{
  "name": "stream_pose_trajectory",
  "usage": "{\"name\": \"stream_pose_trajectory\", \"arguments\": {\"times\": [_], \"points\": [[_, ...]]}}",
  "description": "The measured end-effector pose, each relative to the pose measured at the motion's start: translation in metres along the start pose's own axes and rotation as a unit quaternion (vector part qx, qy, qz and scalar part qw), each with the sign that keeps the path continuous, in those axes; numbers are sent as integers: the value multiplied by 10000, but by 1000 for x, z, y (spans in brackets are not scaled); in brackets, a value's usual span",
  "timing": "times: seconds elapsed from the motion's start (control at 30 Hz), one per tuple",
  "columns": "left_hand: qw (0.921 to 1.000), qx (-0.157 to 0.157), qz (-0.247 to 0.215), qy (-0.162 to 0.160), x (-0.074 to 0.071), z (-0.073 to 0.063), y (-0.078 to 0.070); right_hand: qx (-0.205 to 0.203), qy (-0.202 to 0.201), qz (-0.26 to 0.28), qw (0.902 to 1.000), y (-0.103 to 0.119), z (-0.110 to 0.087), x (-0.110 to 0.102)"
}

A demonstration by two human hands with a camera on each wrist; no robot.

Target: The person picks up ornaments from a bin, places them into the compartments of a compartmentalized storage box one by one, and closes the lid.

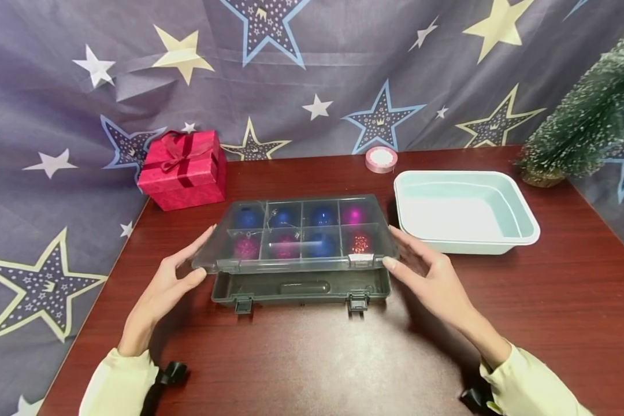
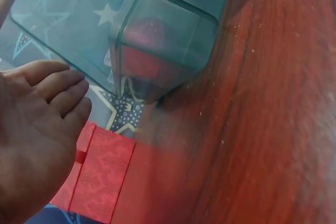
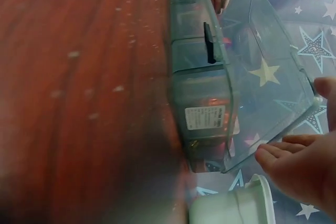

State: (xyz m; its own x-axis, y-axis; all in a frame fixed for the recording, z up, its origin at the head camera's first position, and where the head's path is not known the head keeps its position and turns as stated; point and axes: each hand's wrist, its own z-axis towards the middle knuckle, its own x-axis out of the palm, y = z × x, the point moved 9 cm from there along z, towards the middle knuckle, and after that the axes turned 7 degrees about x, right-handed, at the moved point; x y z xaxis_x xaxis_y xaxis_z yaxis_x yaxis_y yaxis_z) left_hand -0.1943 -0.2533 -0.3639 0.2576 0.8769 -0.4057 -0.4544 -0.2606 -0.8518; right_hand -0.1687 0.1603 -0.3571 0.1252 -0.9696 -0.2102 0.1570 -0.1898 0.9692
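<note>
A clear plastic compartment box lies on the table, its near tray wall [image 1: 301,297] carrying two latches. Its raised, transparent lid [image 1: 291,266] tilts above the tray. Through the lid show several Christmas balls, among them a blue ball [image 1: 322,216], a pink ball [image 1: 355,215] and a red glittery ball [image 1: 360,244]. My left hand [image 1: 163,283] holds the lid's left end between thumb and fingers. At the lid's right end, my right hand [image 1: 437,280] does likewise. In the right wrist view, a white label [image 3: 206,117] sits on the box.
A red gift box [image 1: 187,173] with a bow stands at the back left. A roll of pink ribbon [image 1: 381,159] is near the curtain. To the right are a pale mint basin [image 1: 468,245] and a small frosted Christmas tree [image 1: 577,121]. The starry curtain [image 1: 317,81] hangs behind.
</note>
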Motion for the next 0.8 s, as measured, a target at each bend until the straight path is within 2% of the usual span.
{"name": "stream_pose_trajectory", "arguments": {"times": [0.17,0.4,0.57,0.8], "points": [[9996,-168,186,109,0,-8,3,-149,122,-318,9993,-6,-6,1],[9974,-425,556,149,1,-17,7,-194,252,-1087,9936,-13,-9,1],[9968,-557,493,277,7,-20,10,-299,378,-1309,9902,-14,-12,2],[9923,-1099,386,410,12,-25,17,-738,550,-1658,9819,-14,-15,5]]}}
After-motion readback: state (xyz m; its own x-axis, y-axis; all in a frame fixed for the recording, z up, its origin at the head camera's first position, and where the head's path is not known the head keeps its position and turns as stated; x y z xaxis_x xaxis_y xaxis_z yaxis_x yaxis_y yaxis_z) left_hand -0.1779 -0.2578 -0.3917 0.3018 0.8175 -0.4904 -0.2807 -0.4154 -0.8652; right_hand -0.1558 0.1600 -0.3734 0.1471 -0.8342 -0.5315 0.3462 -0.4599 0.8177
